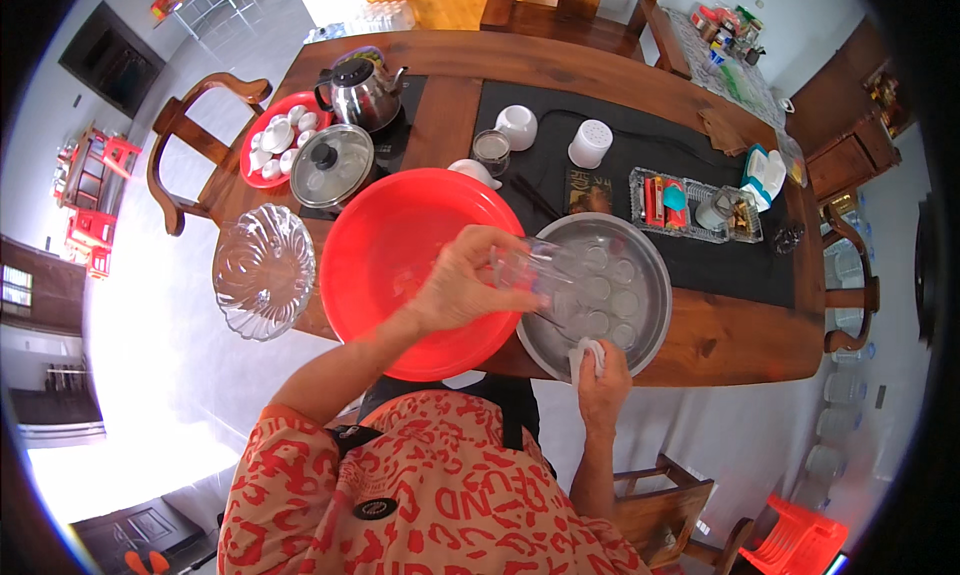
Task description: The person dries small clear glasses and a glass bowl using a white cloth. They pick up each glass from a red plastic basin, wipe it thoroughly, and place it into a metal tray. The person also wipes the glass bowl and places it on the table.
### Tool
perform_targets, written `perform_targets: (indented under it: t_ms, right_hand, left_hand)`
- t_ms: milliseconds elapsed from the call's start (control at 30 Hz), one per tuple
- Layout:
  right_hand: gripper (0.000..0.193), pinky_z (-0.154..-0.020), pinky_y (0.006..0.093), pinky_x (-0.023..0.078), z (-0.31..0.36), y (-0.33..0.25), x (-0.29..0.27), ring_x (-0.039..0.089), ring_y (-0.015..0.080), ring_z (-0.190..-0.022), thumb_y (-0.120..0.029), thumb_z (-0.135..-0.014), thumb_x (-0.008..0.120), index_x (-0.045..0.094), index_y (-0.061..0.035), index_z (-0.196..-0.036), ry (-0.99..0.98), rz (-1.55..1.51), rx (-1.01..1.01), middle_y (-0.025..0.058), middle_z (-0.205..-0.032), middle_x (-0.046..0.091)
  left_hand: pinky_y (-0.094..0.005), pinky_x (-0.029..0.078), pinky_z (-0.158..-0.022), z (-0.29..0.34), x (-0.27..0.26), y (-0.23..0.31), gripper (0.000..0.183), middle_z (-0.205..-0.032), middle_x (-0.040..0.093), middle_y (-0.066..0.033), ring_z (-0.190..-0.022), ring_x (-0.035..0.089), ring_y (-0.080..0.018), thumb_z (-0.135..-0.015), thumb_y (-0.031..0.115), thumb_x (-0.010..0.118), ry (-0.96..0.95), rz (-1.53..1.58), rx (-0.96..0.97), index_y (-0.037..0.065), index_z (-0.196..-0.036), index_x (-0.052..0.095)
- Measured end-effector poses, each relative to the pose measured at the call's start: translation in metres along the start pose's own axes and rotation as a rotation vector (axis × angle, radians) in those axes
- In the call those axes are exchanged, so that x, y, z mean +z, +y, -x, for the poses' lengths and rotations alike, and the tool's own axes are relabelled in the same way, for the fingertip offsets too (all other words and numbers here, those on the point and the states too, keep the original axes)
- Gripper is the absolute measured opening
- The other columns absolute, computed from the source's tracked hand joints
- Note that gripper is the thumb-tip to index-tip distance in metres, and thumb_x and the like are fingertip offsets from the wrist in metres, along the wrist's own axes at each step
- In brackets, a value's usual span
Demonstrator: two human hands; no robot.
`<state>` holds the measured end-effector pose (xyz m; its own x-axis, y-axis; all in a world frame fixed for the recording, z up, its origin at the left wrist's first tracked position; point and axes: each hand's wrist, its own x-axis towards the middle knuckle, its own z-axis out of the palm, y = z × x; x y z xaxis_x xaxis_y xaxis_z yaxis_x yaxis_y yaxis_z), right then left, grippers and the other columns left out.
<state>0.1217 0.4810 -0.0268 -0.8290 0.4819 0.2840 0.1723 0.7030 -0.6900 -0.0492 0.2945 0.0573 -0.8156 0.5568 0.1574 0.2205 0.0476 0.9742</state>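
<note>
My left hand (455, 290) is closed around a clear drinking glass (545, 267), held tilted above where the red plastic basin (385, 220) meets the steel basin (657, 275). The glass is a little smeared by motion. Several small clear glasses (598, 287) stand inside the steel basin. At that basin's near rim, my right hand (603, 385) grips a crumpled white cloth (587, 354). Some clear objects seem to lie in the red basin, but I cannot make them out.
Left of the basins are a scalloped glass bowl (263, 273), a lidded pot (333, 167), a kettle (362, 95) and a red tray (262, 160) of white cups. Beyond stand a white teapot (516, 125), a perforated white holder (590, 143) and a glass tray (680, 207).
</note>
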Motion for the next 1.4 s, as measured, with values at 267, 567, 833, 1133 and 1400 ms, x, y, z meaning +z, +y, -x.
perform_targets:
  t_ms: [267,567,833,1133,1400]
  right_hand:
    - [0.021,-0.070,0.0407,0.047,-0.010,-0.037,0.020,0.059,0.0342,-0.082,-0.006,-0.080,0.063,0.059,-0.0017,-0.100,-0.071,-0.040,-0.066,0.0153,-0.090,0.060]
    - [0.023,-0.070,0.0390,0.048,-0.012,-0.052,0.046,0.059,0.0323,-0.083,-0.006,-0.081,0.064,0.058,-0.0029,-0.103,-0.100,0.109,-0.113,0.0143,-0.094,0.058]
    - [0.026,-0.074,0.0386,0.047,-0.016,-0.068,0.042,0.056,0.0316,-0.087,-0.004,-0.080,0.062,0.057,-0.0012,-0.106,-0.031,0.071,-0.132,0.0155,-0.098,0.055]
    - [0.042,-0.088,0.0369,0.042,-0.032,-0.116,0.051,0.053,0.0286,-0.098,0.000,-0.076,0.056,0.049,0.0008,-0.118,-0.310,-0.538,-0.065,0.0157,-0.109,0.051]
    - [0.044,-0.086,0.0429,0.042,-0.019,-0.124,0.114,0.050,0.0345,-0.100,-0.007,-0.072,0.070,0.050,-0.0061,-0.111,-0.355,-0.243,-0.460,0.0154,-0.107,0.051]
  left_hand:
    - [-0.0221,0.051,-0.070,0.035,-0.108,-0.049,0.027,-0.086,0.061,-0.0025,-0.076,0.060,-0.0105,-0.076,0.008,0.077,0.261,0.329,-0.528,0.007,-0.098,0.060]
    - [-0.0336,0.051,-0.078,0.043,-0.110,-0.104,0.052,-0.114,0.047,-0.0121,-0.103,0.052,-0.0223,-0.061,0.018,0.086,0.422,-0.461,-0.198,0.005,-0.100,0.055]
    - [-0.0464,0.044,-0.090,0.062,-0.105,-0.113,0.058,-0.121,0.040,-0.0194,-0.113,0.042,-0.0388,-0.057,0.017,0.084,0.308,-0.731,-0.112,0.008,-0.103,0.052]
    - [-0.0479,0.038,-0.097,0.083,-0.107,-0.093,0.061,-0.125,0.041,-0.0171,-0.120,0.037,-0.0388,-0.058,0.019,0.082,0.313,-1.018,-0.126,0.008,-0.110,0.051]
    - [-0.0474,0.037,-0.097,0.094,-0.103,-0.060,0.043,-0.121,0.047,-0.0153,-0.117,0.041,-0.0374,-0.064,0.012,0.078,0.343,-0.985,0.020,0.007,-0.102,0.057]
